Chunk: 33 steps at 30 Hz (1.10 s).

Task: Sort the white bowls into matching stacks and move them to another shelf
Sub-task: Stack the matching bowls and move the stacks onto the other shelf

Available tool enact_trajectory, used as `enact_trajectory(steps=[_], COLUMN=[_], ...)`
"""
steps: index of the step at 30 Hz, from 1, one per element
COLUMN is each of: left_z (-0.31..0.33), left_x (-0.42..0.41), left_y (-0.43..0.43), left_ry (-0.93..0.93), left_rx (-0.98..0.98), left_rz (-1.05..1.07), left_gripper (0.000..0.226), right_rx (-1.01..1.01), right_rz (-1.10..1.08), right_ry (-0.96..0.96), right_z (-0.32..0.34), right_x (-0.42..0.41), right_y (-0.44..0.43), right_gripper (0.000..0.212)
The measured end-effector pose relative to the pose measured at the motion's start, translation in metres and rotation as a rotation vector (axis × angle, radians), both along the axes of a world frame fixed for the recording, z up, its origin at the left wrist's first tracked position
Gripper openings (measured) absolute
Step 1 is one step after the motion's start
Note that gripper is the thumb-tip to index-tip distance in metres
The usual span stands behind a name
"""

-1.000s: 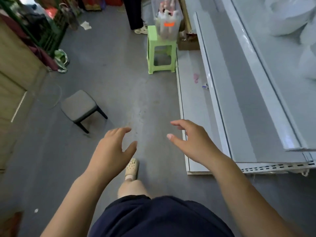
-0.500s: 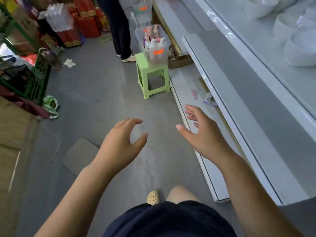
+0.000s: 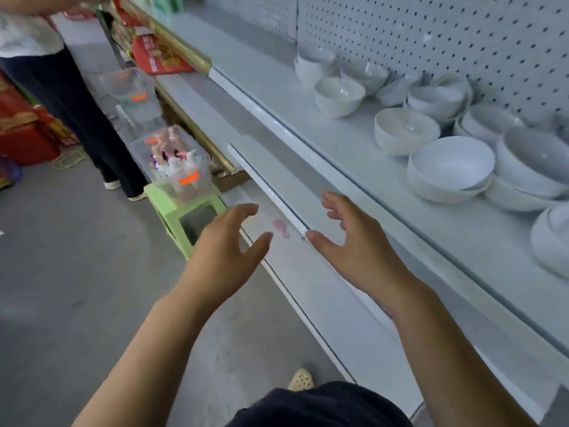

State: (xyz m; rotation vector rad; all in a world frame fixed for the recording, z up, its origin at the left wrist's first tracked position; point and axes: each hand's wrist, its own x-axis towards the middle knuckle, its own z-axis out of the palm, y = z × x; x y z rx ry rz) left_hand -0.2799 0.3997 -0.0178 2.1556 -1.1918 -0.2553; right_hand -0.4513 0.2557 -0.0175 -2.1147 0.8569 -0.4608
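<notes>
- Grey concrete floor [image 3: 77,272] is stretching wide to the left of the shelving and giving the broadest open room. A standing person [image 3: 77,124] is occupying its far left part.
- White pegboard [image 3: 431,41] is backing the shelving along the right.
- The top shelf [image 3: 308,118], also white, is carrying the white bowls [image 3: 451,167]. They are sitting mixed toward its back and right, some nested in short stacks and some single, with open shelf running in front of them along the front edge.
- The middle shelf [image 3: 271,149] is jutting out below it, its pale front edge running diagonally toward the hands. The bottom shelf [image 3: 308,282] is reaching furthest out over the floor.
- A green stool [image 3: 171,211] is standing on the floor just beside the bottom shelf and bearing a clear bin [image 3: 184,180] of bottles.
- The right grip [image 3: 360,245] is hanging open and holding nothing, fingers spread and loosely curved, in front of the middle shelf's edge and well apart from the bowls.
- The left grip [image 3: 224,257] is hanging open likewise, palm facing the right one, over the bottom shelf's outer edge.
- A small pink smear [image 3: 280,228] is showing on the bottom shelf between the two.
</notes>
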Motion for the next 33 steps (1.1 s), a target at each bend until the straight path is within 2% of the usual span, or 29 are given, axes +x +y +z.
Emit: enact_trajectory(steps=[6, 13, 19, 24, 28, 33], left_z=[0.02, 0.018, 0.023, 0.029, 0.023, 0.001], left_x=[0.046, 0.075, 0.091, 0.096, 0.082, 0.056], left_y=[-0.085, -0.175, -0.255, -0.312, -0.334, -0.345], left_ry=[-0.028, 0.017, 0.033, 0.029, 0.193, 0.232], left_rx=[-0.111, -0.126, -0.106, -0.126, -0.162, -0.356], left_rz=[-0.068, -0.245, -0.536, -0.784, -0.946, -1.086], left_gripper=[0.051, 0.056, 0.059, 0.058, 0.052, 0.038], right_rx=[-0.081, -0.078, -0.098, -0.089, -0.124, -0.31], right_rz=[-0.079, -0.269, -0.542, -0.805, -1.027, -1.296], right_ry=[0.023, 0.053, 0.058, -0.033, -0.104, -0.102], right_z=[0.027, 0.033, 0.04, 0.039, 0.033, 0.029], right_x=[0.032, 0.039, 0.047, 0.052, 0.053, 0.05], right_y=[-0.068, -0.108, -0.119, -0.115, -0.104, -0.089], right_gripper=[0.065, 0.063, 0.064, 0.059, 0.047, 0.039])
